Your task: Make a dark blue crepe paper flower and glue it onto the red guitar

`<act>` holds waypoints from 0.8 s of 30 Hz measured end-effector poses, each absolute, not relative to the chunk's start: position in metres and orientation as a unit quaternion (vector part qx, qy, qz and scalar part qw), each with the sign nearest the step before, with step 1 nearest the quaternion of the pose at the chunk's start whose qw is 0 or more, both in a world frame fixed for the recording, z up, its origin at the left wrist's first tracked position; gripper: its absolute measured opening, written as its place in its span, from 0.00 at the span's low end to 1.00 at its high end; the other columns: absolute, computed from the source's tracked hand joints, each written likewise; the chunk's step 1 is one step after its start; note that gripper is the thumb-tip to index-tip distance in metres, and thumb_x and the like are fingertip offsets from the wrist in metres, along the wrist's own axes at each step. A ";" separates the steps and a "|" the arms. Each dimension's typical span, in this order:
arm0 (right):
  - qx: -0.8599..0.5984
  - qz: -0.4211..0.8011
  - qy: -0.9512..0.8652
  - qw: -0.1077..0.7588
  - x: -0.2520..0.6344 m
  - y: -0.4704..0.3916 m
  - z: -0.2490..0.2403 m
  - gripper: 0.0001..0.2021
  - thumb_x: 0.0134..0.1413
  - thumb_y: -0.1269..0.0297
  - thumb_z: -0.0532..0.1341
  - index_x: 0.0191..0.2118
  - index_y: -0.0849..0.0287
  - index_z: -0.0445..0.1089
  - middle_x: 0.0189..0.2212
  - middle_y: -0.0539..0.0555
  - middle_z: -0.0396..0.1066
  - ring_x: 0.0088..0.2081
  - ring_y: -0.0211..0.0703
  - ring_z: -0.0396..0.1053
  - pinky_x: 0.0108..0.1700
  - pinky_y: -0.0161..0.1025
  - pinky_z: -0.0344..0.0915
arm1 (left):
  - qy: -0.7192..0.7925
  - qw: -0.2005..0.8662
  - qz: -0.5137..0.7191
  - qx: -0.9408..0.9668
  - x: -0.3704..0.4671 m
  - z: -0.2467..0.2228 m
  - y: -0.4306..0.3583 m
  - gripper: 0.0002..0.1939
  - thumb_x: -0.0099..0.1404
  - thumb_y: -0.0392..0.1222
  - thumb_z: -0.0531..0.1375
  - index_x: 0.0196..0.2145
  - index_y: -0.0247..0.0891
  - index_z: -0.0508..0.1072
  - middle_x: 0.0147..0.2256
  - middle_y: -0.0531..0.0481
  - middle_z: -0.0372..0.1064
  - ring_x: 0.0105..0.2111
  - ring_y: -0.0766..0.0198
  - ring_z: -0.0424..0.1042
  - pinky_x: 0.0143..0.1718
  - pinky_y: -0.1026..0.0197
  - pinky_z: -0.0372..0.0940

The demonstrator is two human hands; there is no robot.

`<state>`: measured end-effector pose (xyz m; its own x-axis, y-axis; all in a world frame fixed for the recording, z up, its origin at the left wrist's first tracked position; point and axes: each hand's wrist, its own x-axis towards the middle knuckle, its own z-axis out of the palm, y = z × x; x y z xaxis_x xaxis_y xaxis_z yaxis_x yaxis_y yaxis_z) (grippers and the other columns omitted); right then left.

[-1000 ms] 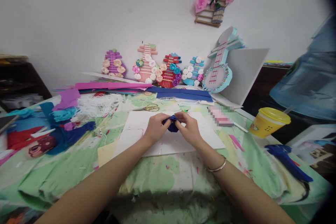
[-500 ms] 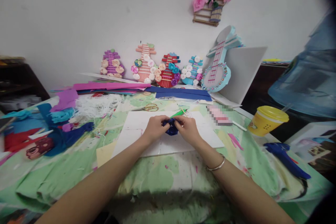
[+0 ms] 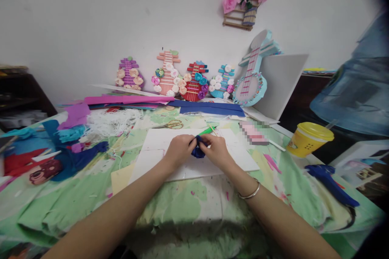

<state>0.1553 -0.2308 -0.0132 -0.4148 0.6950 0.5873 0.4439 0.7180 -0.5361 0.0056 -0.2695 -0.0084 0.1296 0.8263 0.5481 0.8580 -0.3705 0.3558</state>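
Note:
A small dark blue piece of gathered crepe paper (image 3: 198, 153) is held between my two hands above a white board (image 3: 182, 172). My left hand (image 3: 181, 149) pinches its left side with thumb and fingertips. From the right, my right hand (image 3: 217, 149) grips it with curled fingers, the thumb pressed toward the paper's middle. Fingers cover part of the paper, so its full shape is hidden. Just behind my hands lies a bright green tool or pen (image 3: 209, 130) on the board. Gold-handled scissors (image 3: 174, 124) rest beyond the board's far edge.
Crepe paper scraps (image 3: 73, 153) and white string (image 3: 114, 121) pile up at left. Decorated lute-shaped crafts (image 3: 196, 83) lean on the wall. At right are a yellow lidded bucket (image 3: 313, 139), a blue glue gun (image 3: 331, 182) and a large water bottle (image 3: 349, 85).
My fingers have shifted slightly on the blue crepe paper, and my left hand sits a touch lower. The paper has turned a little. The other things on the table are unmoved.

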 end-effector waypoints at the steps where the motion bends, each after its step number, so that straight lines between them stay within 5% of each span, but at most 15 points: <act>1: -0.347 0.148 -0.827 0.418 0.155 -0.232 -0.013 0.08 0.45 0.76 0.58 0.31 0.59 0.73 0.27 0.51 0.76 0.28 0.40 0.72 0.32 0.34 0.65 | -0.560 0.023 -0.348 -0.752 0.005 -0.009 -0.269 0.14 0.63 0.36 0.51 0.24 0.36 0.72 0.25 0.48 0.72 0.26 0.63 0.68 0.29 0.64 0.57; 10: -0.380 0.123 -0.825 0.400 0.156 -0.232 -0.011 0.08 0.47 0.73 0.57 0.32 0.57 0.72 0.27 0.50 0.75 0.29 0.38 0.71 0.33 0.31 0.62 | -0.552 -0.039 -0.373 -0.745 0.002 -0.011 -0.265 0.09 0.59 0.35 0.54 0.29 0.37 0.75 0.28 0.50 0.75 0.28 0.65 0.70 0.31 0.65 0.58; 20: -0.441 0.007 -0.822 0.360 0.151 -0.241 -0.016 0.04 0.49 0.66 0.57 0.25 0.57 0.65 0.20 0.49 0.70 0.22 0.38 0.66 0.26 0.32 0.52 | -0.579 0.159 -0.257 -0.757 0.009 -0.009 -0.272 0.12 0.62 0.37 0.53 0.24 0.34 0.72 0.25 0.45 0.72 0.28 0.58 0.69 0.32 0.59 0.57; 24: -0.436 -0.002 -0.819 0.373 0.152 -0.244 -0.013 0.03 0.49 0.68 0.55 0.28 0.57 0.65 0.23 0.50 0.71 0.26 0.40 0.68 0.28 0.32 0.54 | -0.554 0.141 -0.299 -0.764 0.008 -0.013 -0.270 0.08 0.60 0.36 0.55 0.27 0.35 0.72 0.27 0.45 0.73 0.31 0.58 0.70 0.35 0.58 0.60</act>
